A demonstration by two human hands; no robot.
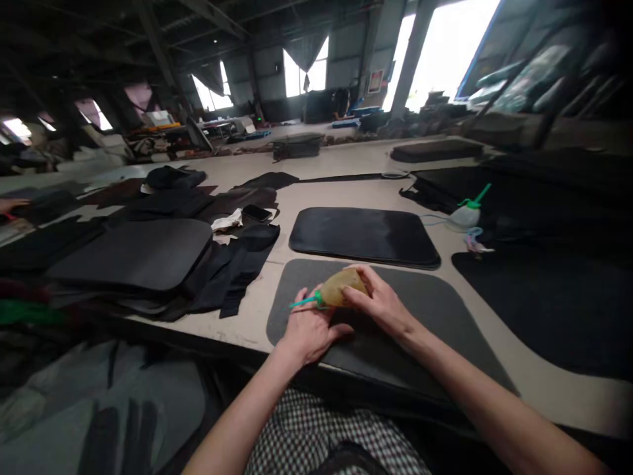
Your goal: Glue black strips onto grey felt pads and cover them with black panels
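Observation:
In my right hand [373, 297] is a yellowish squeeze bottle [336, 287] with a green cap and a thin green nozzle pointing left. My fingers wrap round its body, and it lies tilted nearly flat. Below the nozzle, my left hand [311, 330] rests on a dark grey rounded panel [415, 297], fingers stretched and thumb apart; the bottle hides part of it. Just beyond lies a stack of glossy black rounded panels [363, 234].
A second bottle with a green nozzle [465, 214] stands at the right by dark sheets [554, 297]. Leftward are a stack of dark panels [143, 251], black fabric strips [242, 264], a phone [257, 212] and a white cloth [228, 220]. Another person's hand [12, 204] shows far left.

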